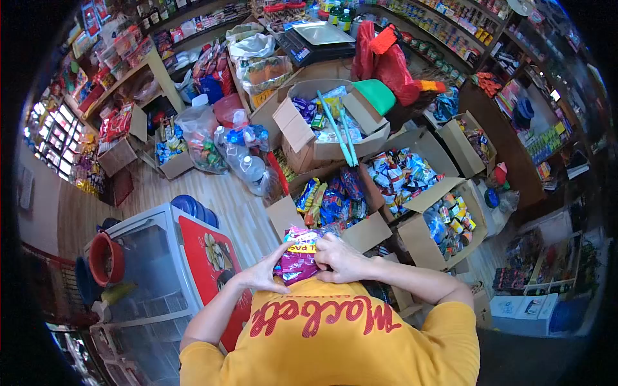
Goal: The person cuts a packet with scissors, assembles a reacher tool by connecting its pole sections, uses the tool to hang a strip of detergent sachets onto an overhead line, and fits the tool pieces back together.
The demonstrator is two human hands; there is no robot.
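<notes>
A purple and pink plastic packet (298,262) with a yellow band is held against the front of the yellow shirt. My left hand (265,270) grips its left side, the thumb toward the shirt. At its right side, my right hand (338,258) has its fingers bent and pressed together on the packet's edge. Just beyond the packet stands an open cardboard box (288,217) with blue, yellow and red packets in it.
More open boxes hold sachets (402,177) and small cans (458,219). A round carton (309,154) carries two light-blue sticks. At the left are a glass-topped freezer (145,257), a red bucket (106,258) and water bottles (252,168). Stocked shelves (444,32) line the back.
</notes>
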